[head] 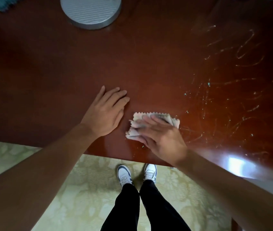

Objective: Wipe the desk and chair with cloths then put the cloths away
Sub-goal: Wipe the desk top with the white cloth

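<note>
Cloth (150,125), thin and soft, lies bunched near the desk's (65,64) front edge under the flat-fingered, blurred right hand (162,137), apparently pressing; left hand (105,110) rests flat beside it.

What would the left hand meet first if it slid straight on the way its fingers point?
Probably nothing: beyond the left hand, only bare desk shows up and right, though the far edge is unclear.

right hand (161,137) flat on cloth (138,121), desk (82,64)
</note>
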